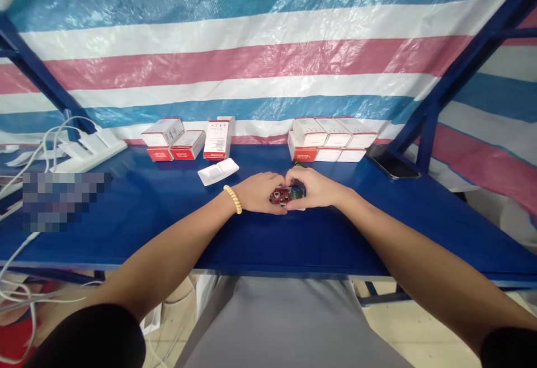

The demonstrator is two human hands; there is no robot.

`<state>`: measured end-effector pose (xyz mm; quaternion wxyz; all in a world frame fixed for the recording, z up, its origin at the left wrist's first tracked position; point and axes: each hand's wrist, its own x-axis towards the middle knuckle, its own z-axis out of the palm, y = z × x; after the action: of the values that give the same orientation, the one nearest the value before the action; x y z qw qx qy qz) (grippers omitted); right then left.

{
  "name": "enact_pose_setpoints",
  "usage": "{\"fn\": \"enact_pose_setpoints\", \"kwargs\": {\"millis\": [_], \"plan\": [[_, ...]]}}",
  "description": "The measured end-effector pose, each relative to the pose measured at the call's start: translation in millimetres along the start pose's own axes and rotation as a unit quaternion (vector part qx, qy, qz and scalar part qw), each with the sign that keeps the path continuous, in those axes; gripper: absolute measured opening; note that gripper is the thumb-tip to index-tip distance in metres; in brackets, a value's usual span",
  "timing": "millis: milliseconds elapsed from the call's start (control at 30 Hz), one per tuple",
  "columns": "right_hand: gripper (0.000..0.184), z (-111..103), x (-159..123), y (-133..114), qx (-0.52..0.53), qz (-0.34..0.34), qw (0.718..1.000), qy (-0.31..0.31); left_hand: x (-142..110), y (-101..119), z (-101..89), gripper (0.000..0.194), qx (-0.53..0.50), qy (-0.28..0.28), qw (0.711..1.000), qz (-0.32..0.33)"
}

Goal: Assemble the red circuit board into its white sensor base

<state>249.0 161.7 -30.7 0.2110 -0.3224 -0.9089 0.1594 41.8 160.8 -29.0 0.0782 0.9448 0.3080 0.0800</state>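
Note:
Both my hands meet in the middle of the blue table [168,228]. Between them sits a small red circuit board [283,195] with a green part on its right side. My left hand [258,192], with a bead bracelet on its wrist, is curled round the board's left end. My right hand [315,187] grips the right end, fingers closed over it. A white plastic cover [218,171] lies flat on the table just behind my left hand.
Red and white small boxes [174,138] lie at the back left, one box [219,138] stands upright, and a stack of several boxes [331,138] is at the back right. A dark phone [392,162] lies far right. White power strip [90,150] and cables at left.

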Motion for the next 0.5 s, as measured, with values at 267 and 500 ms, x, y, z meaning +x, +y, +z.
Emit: {"fn": "enact_pose_setpoints", "kwargs": {"millis": [267,500], "plan": [[0.043,12,7,13,-0.041,0.024,0.998,0.038,4,-17,10.9,0.050,0.023,0.064,0.995,-0.076],[0.042,5,40,27,-0.052,0.050,0.997,-0.008,22,-41,3.6,0.048,0.010,0.025,0.992,-0.126]]}}
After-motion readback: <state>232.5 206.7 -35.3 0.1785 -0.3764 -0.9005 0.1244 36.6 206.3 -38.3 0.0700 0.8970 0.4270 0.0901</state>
